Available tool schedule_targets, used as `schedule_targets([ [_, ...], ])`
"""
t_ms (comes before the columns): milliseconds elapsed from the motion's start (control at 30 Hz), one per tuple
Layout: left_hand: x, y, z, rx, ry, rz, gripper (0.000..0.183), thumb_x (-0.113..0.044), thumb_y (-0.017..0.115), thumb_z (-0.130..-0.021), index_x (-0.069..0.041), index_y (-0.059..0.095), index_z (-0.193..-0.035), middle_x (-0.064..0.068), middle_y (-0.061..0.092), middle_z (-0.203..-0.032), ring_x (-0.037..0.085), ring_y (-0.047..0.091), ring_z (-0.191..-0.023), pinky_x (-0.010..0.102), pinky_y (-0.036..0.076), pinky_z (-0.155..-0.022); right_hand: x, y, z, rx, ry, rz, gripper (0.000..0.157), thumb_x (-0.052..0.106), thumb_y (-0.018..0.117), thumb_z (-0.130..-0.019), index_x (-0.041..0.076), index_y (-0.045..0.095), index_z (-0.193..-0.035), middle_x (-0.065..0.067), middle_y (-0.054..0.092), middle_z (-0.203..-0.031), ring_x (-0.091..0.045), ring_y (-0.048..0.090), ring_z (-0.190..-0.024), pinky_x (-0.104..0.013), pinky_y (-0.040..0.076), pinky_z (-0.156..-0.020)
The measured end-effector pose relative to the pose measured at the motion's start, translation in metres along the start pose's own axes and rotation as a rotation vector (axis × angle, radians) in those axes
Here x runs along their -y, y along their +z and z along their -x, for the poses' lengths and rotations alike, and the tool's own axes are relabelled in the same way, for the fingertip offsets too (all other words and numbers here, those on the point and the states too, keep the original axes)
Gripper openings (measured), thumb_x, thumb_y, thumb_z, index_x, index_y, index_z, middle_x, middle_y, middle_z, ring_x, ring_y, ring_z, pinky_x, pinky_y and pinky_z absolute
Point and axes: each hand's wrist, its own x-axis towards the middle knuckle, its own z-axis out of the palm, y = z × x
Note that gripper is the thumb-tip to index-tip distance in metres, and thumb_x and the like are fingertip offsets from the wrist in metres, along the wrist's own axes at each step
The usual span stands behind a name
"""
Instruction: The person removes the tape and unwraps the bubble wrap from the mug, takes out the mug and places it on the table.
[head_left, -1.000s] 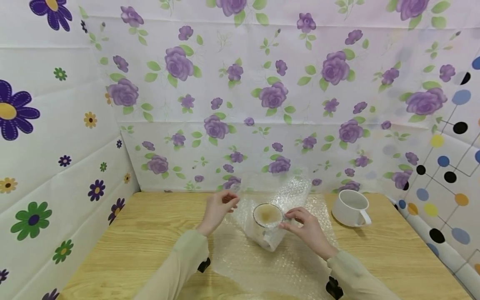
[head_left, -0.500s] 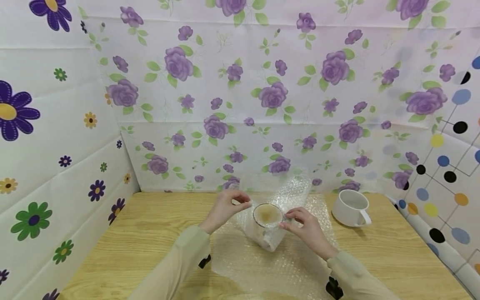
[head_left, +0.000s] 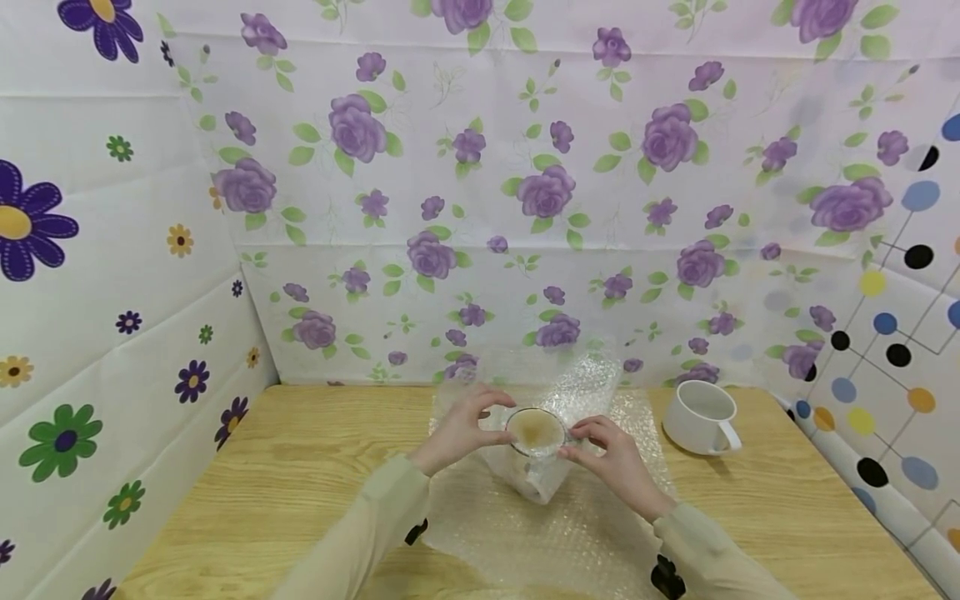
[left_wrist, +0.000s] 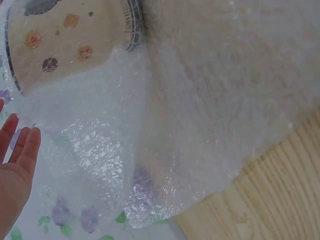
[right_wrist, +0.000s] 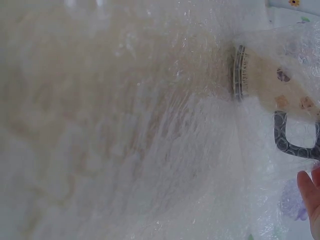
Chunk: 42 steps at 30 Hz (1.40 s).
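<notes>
A mug (head_left: 537,430) with a dark rim stands partly wrapped in bubble wrap (head_left: 547,542). The left wrist view shows the mug's cream side (left_wrist: 67,50) with small orange and dark prints, behind the clear film. My left hand (head_left: 467,429) is at the mug's left rim, thumb and index finger spread apart; in its wrist view the fingers (left_wrist: 27,150) look fairly straight. On the other side, my right hand (head_left: 615,462) pinches at the mug's wrapped handle. That dark handle (right_wrist: 295,150) shows through the wrap in the right wrist view, with fingertips just below it.
A plain white mug (head_left: 699,417) stands on the wooden table (head_left: 315,450), right of the bubble wrap. Part of the wrap rises behind the wrapped mug against the flowered back curtain (head_left: 450,167). Patterned sheets hang on both sides.
My left hand has moved right to the mug's rim, and its thumb and index finger have spread apart. The right hand and the mug have stayed in place.
</notes>
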Motion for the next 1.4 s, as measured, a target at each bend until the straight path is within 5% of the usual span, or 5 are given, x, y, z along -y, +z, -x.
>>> schedule_targets([
  [467,0.009,0.017,0.007,0.020,-0.093,0.186,0.053,-0.015,0.074,-0.075,0.002,0.053,-0.121,0.012,0.047,-0.124,0.021,0.042,-0.116,0.033,0.035,-0.095,-0.001,0.000,0.000,0.009,-0.007,-0.015,0.026,0.027,0.076,-0.072,0.010,0.065,-0.090,0.004,0.058,-0.098,-0.018,0.055,-0.094,-0.039,0.047,-0.081],
  [733,-0.013,0.009,0.011,0.028,-0.096,0.274,0.050,-0.003,0.071,-0.077,0.010,0.050,-0.120,0.024,0.045,-0.124,0.034,0.041,-0.116,0.044,0.033,-0.095,0.001,-0.010,-0.008,0.131,0.075,-0.064,0.030,0.036,0.071,-0.076,0.016,0.064,-0.097,0.005,0.058,-0.099,-0.017,0.054,-0.095,-0.043,0.046,-0.081],
  [1167,-0.021,0.006,0.011,0.043,-0.119,0.279,0.049,-0.003,0.072,-0.077,0.011,0.051,-0.119,0.023,0.046,-0.123,0.034,0.041,-0.115,0.044,0.034,-0.095,0.011,-0.014,-0.029,0.127,0.089,0.020,0.026,0.032,0.071,-0.078,0.012,0.065,-0.093,0.004,0.061,-0.091,-0.014,0.056,-0.086,-0.034,0.048,-0.075],
  [1400,-0.021,0.005,0.011,0.048,-0.124,0.272,0.050,-0.003,0.072,-0.076,0.011,0.050,-0.119,0.022,0.047,-0.123,0.034,0.042,-0.114,0.042,0.034,-0.095,0.015,-0.010,-0.038,0.144,0.062,0.006,0.042,0.029,0.071,-0.079,0.004,0.059,-0.111,-0.007,0.057,-0.107,-0.023,0.053,-0.096,-0.041,0.045,-0.080],
])
